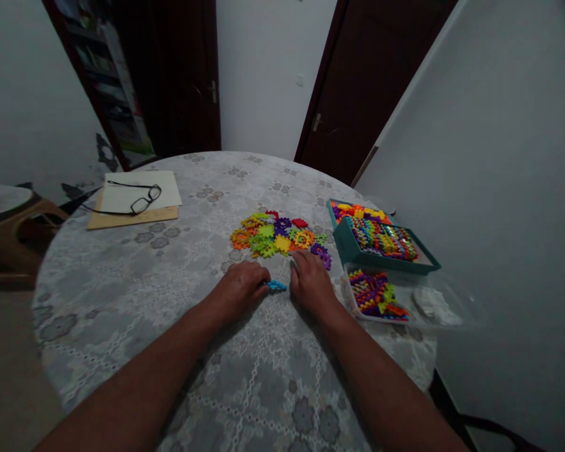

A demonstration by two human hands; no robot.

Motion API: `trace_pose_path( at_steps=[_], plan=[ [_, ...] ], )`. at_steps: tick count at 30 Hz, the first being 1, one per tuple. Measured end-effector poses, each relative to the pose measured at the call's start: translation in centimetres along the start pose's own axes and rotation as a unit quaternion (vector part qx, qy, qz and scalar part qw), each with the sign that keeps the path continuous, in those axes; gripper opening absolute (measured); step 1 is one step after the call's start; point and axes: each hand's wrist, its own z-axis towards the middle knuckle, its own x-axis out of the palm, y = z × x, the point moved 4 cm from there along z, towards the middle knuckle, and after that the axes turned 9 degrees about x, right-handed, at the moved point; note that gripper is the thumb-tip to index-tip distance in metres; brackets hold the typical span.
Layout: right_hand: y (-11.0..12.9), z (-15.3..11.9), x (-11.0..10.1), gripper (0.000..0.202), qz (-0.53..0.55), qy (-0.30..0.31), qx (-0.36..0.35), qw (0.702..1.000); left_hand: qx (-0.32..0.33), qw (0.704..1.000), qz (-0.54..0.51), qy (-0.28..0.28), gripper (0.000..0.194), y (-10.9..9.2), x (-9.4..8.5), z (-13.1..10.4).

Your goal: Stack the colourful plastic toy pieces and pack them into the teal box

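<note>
My left hand [243,287] rests over the patterned tablecloth, its thumb and fingers pinched on the left end of a small blue piece [277,285]. To the right of that piece is my right hand [311,281], its fingers curled down; whether anything is between them is hidden. A flat pile of gear-shaped plastic pieces in many colours lies just beyond both hands, with a yellow gear [282,243] near its front edge and purple ones by my right fingers. The blue piece points toward my right hand, with a small gap between them.
On the right stand a teal box [358,253] and a clear plastic container [349,295], both holding colourful pieces; an open lid with a white packet [435,306] lies beside them. Eyeglasses [140,204] rest on paper at the left. The round table [98,270] nears a wall.
</note>
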Motion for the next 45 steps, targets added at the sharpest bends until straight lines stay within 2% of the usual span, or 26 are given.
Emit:
trace_pose_path(
  at_steps=[3, 8, 12, 17, 19, 23, 28, 36, 40, 43, 45],
  plan=[
    [-0.6, 0.5, 0.3, 0.047, -0.079, 0.023, 0.013, 0.996, 0.003, 1.0, -0.009, -0.005, 0.015, 0.3, 0.1, 0.0],
    [-0.1, -1.0, 0.3, 0.032, -0.13, 0.038, 0.03, 0.99, 0.002, 1.0, -0.001, 0.004, 0.014, 0.2, 0.1, -0.1],
    [0.9, -2.4, 0.2, 0.027, -0.078, 0.052, 0.003, 0.996, 0.016, 1.0, -0.009, -0.014, 0.01, -0.1, -0.1, -0.1],
    [1.8, -2.4, -0.2, 0.032, 0.112, 0.078, -0.031, 0.99, 0.044, 0.998, -0.032, -0.036, 0.006, -0.4, 0.1, -0.2],
    [2.2, -2.3, -0.5, 0.031, 0.148, 0.087, -0.043, 0.984, 0.053, 0.997, -0.039, -0.035, 0.008, -0.2, 0.4, -0.2],
    [2.7, -2.1, -1.0, 0.031, 0.142, 0.101, -0.054, 0.983, 0.06, 0.995, -0.066, -0.039, 0.013, 0.3, 0.7, -0.2],
    [2.4, -1.6, -0.6, 0.029, 0.147, 0.115, -0.065, 0.98, 0.062, 0.994, -0.086, -0.033, 0.021, 0.8, 0.6, 0.1],
    [1.9, -1.6, -0.4, 0.017, 0.197, 0.118, -0.084, 0.969, -0.003, 0.999, -0.049, -0.009, 0.03, 1.3, 0.9, 0.0],
    [2.5, -2.0, -0.8, 0.017, 0.153, 0.145, -0.1, 0.972, -0.011, 0.999, -0.043, 0.0, 0.034, 0.8, 0.5, 0.3],
    [2.9, -2.0, -2.0, 0.017, 0.112, 0.143, -0.094, 0.979, -0.015, 0.999, -0.047, -0.002, 0.033, 0.5, 0.2, 0.4],
    [2.8, -1.9, -4.1, 0.021, 0.105, 0.114, -0.08, 0.985, -0.015, 0.998, -0.057, -0.019, 0.032, 0.6, 0.1, 0.3]
  ],
)
